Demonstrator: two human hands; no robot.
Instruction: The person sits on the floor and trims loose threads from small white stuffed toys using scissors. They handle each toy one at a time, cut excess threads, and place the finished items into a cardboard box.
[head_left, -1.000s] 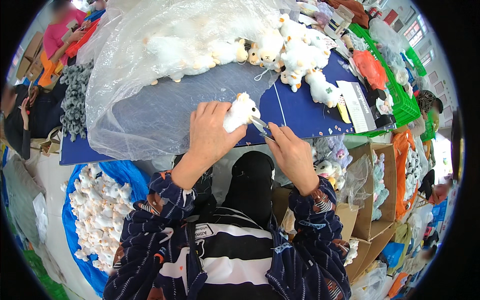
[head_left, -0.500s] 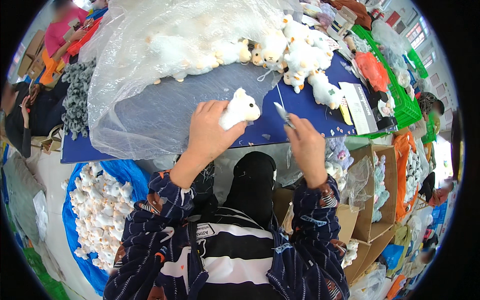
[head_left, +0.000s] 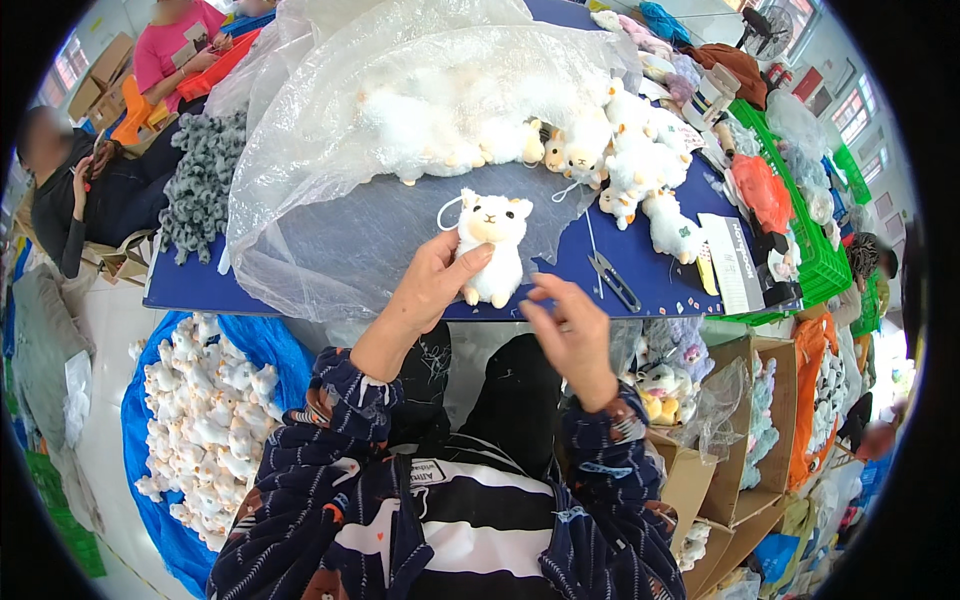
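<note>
A small white plush alpaca (head_left: 492,250) is held upright in my left hand (head_left: 437,282), thumb across its front, face toward me. A white cord loop sticks out beside its head. My right hand (head_left: 570,325) is just right of the plush at the table's near edge, fingers apart and holding nothing. Thread snips (head_left: 613,282) lie on the blue table (head_left: 375,312) beyond that hand. Several more white plush toys (head_left: 590,150) are piled at the back, partly under a clear plastic sheet (head_left: 300,225).
A blue sack (head_left: 140,480) of white plush toys stands on the floor at left. Grey plush pieces (head_left: 203,185) hang over the table's left end. At right are a green crate (head_left: 822,270), a white card (head_left: 728,262) and cardboard boxes (head_left: 745,500). Two people sit at far left.
The thread snips have left my right hand and now lie on the table. My left hand has turned the plush alpaca from side-on to facing me. My right hand has moved closer to it.
</note>
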